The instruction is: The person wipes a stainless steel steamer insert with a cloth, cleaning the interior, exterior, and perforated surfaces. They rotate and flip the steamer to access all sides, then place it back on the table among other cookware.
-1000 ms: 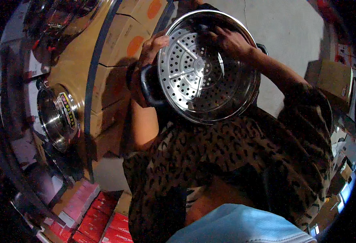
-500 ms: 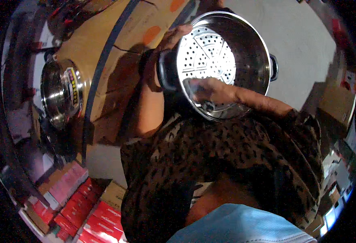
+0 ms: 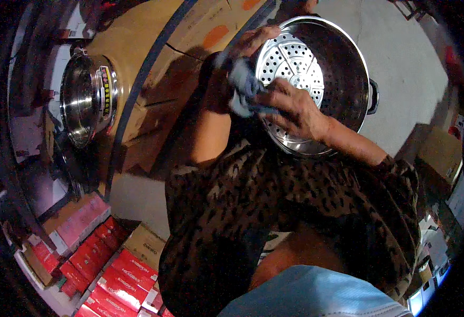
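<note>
1. L hand [image 3: 252, 43]: fingers over L rim of steel steamer pot [image 3: 343, 79], gripping.
2. R hand [image 3: 298, 112]: fingers bunched on blurry grey-blue cloth [image 3: 244, 84], by pot's L side.
3. Pot in front of torso [image 3: 290, 190], perf. base [image 3: 290, 55] showing, beyond tan desk's [image 3: 121, 47] R edge.
4. 2nd steel pot [image 3: 84, 100] on desk.

Tan surface [image 3: 137, 47] carried shiny steel pot [image 3: 79, 105] near its left end. Grey floor [image 3: 396, 63] spread right of pot; brown carton [image 3: 441, 153] stood there, far right of pot.
</note>
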Motion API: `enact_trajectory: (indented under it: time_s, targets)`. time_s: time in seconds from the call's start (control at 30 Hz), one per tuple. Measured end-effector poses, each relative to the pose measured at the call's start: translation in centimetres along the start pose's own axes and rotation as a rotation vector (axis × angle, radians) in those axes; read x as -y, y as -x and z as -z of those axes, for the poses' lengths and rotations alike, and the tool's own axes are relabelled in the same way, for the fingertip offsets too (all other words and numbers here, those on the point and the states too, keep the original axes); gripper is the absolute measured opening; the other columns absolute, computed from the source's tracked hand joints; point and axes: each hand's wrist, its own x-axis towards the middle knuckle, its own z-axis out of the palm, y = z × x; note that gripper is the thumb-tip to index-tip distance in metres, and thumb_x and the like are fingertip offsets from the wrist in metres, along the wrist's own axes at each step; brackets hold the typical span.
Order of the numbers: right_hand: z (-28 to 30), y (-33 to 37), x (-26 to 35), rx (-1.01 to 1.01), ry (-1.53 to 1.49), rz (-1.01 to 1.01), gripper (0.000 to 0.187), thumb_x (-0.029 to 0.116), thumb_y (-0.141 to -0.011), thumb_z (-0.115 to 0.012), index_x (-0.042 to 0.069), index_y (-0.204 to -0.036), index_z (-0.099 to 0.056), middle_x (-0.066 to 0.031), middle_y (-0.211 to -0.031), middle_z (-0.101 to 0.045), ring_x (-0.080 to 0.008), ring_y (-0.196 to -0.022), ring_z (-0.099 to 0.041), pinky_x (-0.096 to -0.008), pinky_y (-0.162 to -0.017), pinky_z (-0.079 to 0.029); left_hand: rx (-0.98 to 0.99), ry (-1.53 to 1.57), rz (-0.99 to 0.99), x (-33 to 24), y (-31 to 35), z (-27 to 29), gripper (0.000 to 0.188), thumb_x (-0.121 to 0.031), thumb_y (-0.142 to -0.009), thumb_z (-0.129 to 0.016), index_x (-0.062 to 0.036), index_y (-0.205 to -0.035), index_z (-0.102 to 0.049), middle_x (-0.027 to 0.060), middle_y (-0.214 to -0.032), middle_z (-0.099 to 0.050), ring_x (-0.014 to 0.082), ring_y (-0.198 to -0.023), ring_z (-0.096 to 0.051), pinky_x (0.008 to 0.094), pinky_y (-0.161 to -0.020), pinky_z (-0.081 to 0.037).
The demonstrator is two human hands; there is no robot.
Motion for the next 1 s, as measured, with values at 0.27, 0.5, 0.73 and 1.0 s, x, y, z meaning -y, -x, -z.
enact_trajectory:
  time_s: [0.27, 0.5, 0.73, 1.0]
  targets:
    - [0.4, -2.6, 0.1, 0.016, 0.393, 0.282, 0.033, 0.013, -0.071, -0.065, 0.016, -0.104, -0.062, -0.0051, -0.08, -0.055, -0.0199, -0.065, -0.06, -0.0331, -0.052, -0.049, -0.01, 0.009, 0.018, -0.1, 0.0, 0.1, 0.038, -0.032, -0.082, -0.059, -0.0048, -0.109, -0.058, 0.003, -0.094, -0.061, 0.0121, -0.084, -0.057, 0.0266, -0.075, -0.046]
    - [1.9, -6.7, -3.8, -0.297, 0.393, 0.089, 0.028, 0.012, -0.075, -0.069, 0.013, -0.102, -0.061, -0.0082, -0.09, -0.059, -0.0314, -0.078, -0.062, -0.0358, -0.065, -0.053, -0.01, 0.007, 0.026, -0.5, 0.5, -0.1, 0.038, -0.032, -0.081, -0.06, -0.0047, -0.107, -0.058, 0.003, -0.092, -0.061, 0.0122, -0.083, -0.057, 0.0267, -0.074, -0.047]
    - [-0.6, 1.2, -0.4, 0.124, -0.124, 0.082, 0.03, 0.001, -0.074, -0.061, 0.009, -0.102, -0.055, -0.0164, -0.102, -0.049, -0.0391, -0.083, -0.058, -0.0424, -0.067, -0.049, -0.008, 0.013, 0.024, -1.1, 0.7, -0.7, 0.038, -0.033, -0.081, -0.061, -0.0046, -0.106, -0.059, 0.003, -0.091, -0.061, 0.0124, -0.081, -0.057, 0.0269, -0.073, -0.047]
    - [3.2, 11.9, -2.3, 0.474, -0.468, -0.116, 0.026, -0.001, -0.071, -0.059, 0.001, -0.097, -0.062, -0.0148, -0.116, -0.056, -0.0357, -0.112, -0.047, -0.0457, -0.095, -0.038, 0.1, 0.067, 0.086, -1.7, -0.8, -1.7, 0.038, -0.033, -0.08, -0.062, -0.0046, -0.104, -0.059, 0.003, -0.09, -0.061, 0.0126, -0.08, -0.057, 0.0271, -0.072, -0.047]
